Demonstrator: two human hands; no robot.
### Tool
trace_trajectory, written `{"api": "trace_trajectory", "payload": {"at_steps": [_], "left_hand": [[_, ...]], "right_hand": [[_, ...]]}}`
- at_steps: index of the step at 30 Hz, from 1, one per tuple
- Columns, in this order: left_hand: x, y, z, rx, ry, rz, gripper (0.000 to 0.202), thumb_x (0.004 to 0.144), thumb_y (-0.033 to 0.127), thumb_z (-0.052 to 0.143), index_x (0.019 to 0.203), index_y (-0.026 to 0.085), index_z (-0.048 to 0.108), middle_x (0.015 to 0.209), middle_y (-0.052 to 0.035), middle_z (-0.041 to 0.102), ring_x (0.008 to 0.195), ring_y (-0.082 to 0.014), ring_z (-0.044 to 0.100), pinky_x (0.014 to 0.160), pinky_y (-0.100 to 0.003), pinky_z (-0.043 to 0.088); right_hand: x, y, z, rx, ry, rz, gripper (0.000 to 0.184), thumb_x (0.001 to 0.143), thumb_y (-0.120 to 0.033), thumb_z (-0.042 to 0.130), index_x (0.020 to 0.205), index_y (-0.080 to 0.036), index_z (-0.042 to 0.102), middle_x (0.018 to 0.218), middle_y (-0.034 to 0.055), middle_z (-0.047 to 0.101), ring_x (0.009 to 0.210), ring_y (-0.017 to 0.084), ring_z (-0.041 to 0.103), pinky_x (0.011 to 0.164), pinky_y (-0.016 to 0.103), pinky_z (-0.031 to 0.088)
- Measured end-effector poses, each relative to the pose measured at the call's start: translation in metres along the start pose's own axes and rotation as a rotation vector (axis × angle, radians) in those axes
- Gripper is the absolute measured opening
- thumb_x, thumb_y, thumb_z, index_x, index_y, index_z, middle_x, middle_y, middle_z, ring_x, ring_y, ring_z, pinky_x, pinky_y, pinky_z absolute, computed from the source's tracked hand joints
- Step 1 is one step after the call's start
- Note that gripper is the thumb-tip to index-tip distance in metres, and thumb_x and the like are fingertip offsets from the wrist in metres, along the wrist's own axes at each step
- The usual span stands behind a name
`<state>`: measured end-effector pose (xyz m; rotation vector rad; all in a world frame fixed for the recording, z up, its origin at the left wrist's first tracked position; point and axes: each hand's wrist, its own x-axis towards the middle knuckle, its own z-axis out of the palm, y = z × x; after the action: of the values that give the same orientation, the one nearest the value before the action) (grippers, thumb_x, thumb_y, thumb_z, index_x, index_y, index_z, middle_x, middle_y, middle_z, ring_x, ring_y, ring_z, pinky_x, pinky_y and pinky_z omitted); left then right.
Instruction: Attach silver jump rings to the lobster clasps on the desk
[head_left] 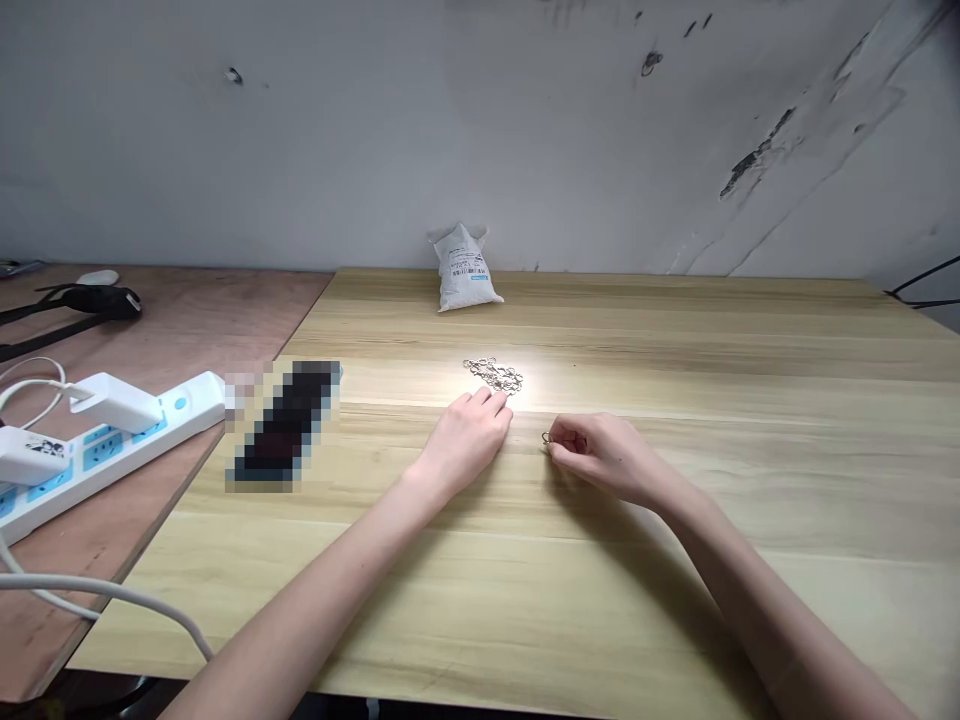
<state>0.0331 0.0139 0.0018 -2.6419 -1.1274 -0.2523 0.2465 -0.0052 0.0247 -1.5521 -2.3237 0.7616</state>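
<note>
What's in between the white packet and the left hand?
In the head view, small rings lie between the white packet and the left hand.

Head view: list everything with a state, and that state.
Metal loops: loosely heaped
Left hand: curled, at the heap's near edge
Right hand: pinching a small ring
White packet: puffed, crumpled
Power strip: two white chargers plugged in
Wall: chipped, cracked
Dark item: blurred, unclear

This is a plain indoor room, whether of a home or a small workroom I cannot tell: the grey wall (375,150) has chipped patches (757,155), two wooden-looking tables (750,345) stand before it, and a white power strip (196,402) bears plugged chargers (120,402)
</note>
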Motion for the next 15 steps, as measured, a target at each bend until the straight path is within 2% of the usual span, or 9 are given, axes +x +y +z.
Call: {"api": "trace_trajectory", "payload": {"at_steps": [4, 7, 12, 15], "left_hand": [[-0.021, 0.002, -0.009, -0.024, 0.06, 0.052, 0.013, 0.087, 0.007, 0.054, 0.079, 0.015, 0.06, 0.095, -0.0066, 0.063, 0.097, -0.0221, 0.055, 0.082, -0.033, 0.045], [-0.033, 0.006, -0.017, -0.011, 0.072, 0.084, 0.017, 0.086, 0.004, 0.053, 0.075, 0.015, 0.061, 0.089, -0.0058, 0.064, 0.091, -0.0207, 0.057, 0.082, -0.034, 0.044], [-0.028, 0.027, -0.033, 0.099, -0.032, 0.01, 0.022, 0.08, -0.001, 0.052, 0.066, 0.012, 0.063, 0.073, -0.01, 0.062, 0.076, -0.0226, 0.057, 0.065, -0.033, 0.041], [-0.011, 0.044, -0.04, 0.178, -0.188, -0.05, 0.019, 0.08, 0.005, 0.055, 0.065, 0.013, 0.064, 0.07, -0.011, 0.062, 0.071, -0.023, 0.055, 0.063, -0.034, 0.04]], "right_hand": [[0.003, 0.006, 0.005, 0.165, 0.037, 0.019, 0.014, 0.08, -0.027, 0.053, 0.071, -0.019, 0.059, 0.061, -0.0014, 0.058, 0.054, 0.011, 0.048, 0.051, 0.023, 0.033], [0.004, 0.006, 0.009, 0.252, 0.051, 0.035, 0.012, 0.077, -0.026, 0.055, 0.07, -0.018, 0.059, 0.061, -0.0018, 0.056, 0.055, 0.011, 0.048, 0.053, 0.024, 0.035], [0.007, 0.002, 0.008, 0.304, 0.034, 0.035, 0.012, 0.077, -0.027, 0.055, 0.071, -0.018, 0.061, 0.062, -0.0022, 0.055, 0.056, 0.011, 0.046, 0.053, 0.024, 0.035], [0.008, 0.002, 0.007, 0.336, 0.0, 0.03, 0.011, 0.077, -0.026, 0.055, 0.071, -0.017, 0.061, 0.063, -0.0026, 0.054, 0.057, 0.011, 0.045, 0.053, 0.023, 0.034]]}}
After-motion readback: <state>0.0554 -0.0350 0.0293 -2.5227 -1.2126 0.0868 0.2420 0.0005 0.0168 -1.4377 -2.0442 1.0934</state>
